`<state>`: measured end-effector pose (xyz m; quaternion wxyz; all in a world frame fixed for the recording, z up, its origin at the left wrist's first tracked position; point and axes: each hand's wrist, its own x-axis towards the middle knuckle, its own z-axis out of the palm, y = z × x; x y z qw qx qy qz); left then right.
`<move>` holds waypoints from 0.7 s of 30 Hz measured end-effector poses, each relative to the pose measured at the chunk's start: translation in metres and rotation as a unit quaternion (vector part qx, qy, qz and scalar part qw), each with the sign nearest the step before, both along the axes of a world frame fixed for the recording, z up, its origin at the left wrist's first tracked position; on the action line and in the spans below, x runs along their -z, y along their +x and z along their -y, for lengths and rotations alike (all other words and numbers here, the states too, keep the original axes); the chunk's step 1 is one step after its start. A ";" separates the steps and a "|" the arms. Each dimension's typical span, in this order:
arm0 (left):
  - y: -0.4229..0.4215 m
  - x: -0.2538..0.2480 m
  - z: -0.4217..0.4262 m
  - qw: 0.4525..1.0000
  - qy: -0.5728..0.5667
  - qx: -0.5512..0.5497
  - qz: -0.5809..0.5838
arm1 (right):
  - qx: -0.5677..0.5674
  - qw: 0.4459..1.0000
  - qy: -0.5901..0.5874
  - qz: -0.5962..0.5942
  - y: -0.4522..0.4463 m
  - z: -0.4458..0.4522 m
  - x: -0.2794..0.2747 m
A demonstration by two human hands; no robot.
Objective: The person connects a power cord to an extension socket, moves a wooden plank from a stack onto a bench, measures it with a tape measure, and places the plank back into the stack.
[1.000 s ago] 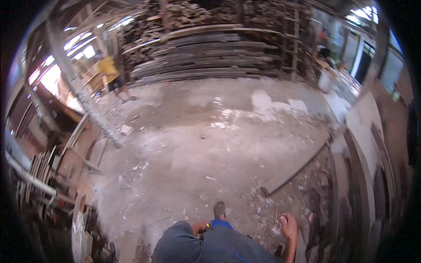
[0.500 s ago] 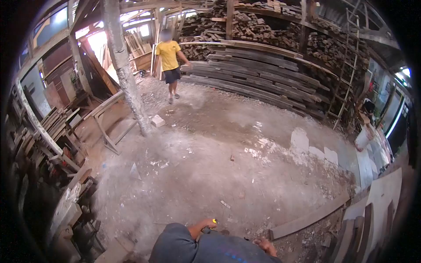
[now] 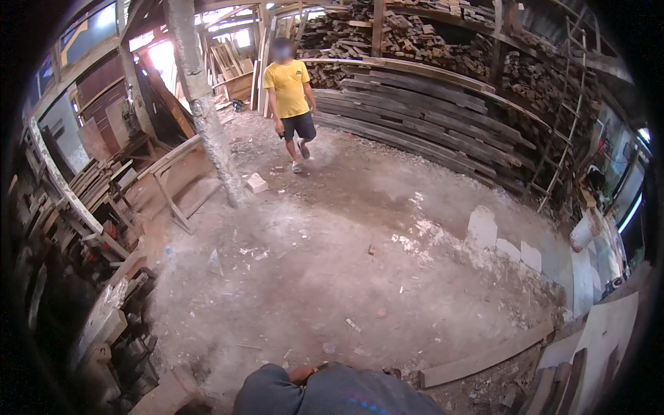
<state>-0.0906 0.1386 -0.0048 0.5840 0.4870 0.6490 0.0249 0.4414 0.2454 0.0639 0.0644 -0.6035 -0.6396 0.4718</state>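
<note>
At the bottom edge, my dark grey shirt (image 3: 360,391) fills the view. A small patch of my left arm or hand (image 3: 300,375) shows between the sleeve and the shirt front; the fingers are hidden behind my body, so what they hold cannot be seen. My right hand is out of sight. Nearest to me lies the dusty concrete floor (image 3: 297,311), with scraps scattered over it.
A person in a yellow shirt (image 3: 287,88) walks on the far floor. Long timber beams (image 3: 429,121) are stacked behind, with a ladder (image 3: 564,131) at right. A post (image 3: 207,124) and trestle (image 3: 171,200) stand left; a plank (image 3: 484,356) lies at lower right.
The person in yellow has stepped closer. My left hand, earlier seen with a small yellow object, has drawn back behind my shirt, and my right hand has left the view. The camera has shifted slightly.
</note>
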 end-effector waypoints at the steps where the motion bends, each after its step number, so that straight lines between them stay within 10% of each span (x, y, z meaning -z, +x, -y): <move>1: 0.006 0.000 -0.002 1.000 -0.002 -0.003 0.002 | 0.004 1.000 0.010 -0.004 0.011 -0.004 -0.001; 6: 0.044 -0.002 -0.038 1.000 0.008 -0.004 0.021 | -0.035 0.993 0.103 -0.040 0.059 -0.028 0.007; 9: 0.082 -0.014 -0.075 0.999 0.035 0.005 0.038 | 0.002 0.978 -0.074 -0.194 0.079 -0.066 0.063; 12: 0.113 -0.021 -0.110 0.995 0.071 0.005 0.063 | -0.397 0.899 0.122 0.136 0.086 -0.118 0.072; 15: 0.141 -0.023 -0.136 0.989 0.109 -0.021 0.095 | -0.472 0.802 0.358 -0.071 0.150 -0.164 0.209; 17: 0.157 -0.021 -0.153 0.983 0.126 -0.074 0.108 | -0.345 0.911 0.227 0.016 0.124 -0.162 0.115; 21: 0.165 -0.065 -0.168 0.949 0.096 -0.291 0.071 | -0.343 0.891 0.290 0.061 0.116 -0.178 0.053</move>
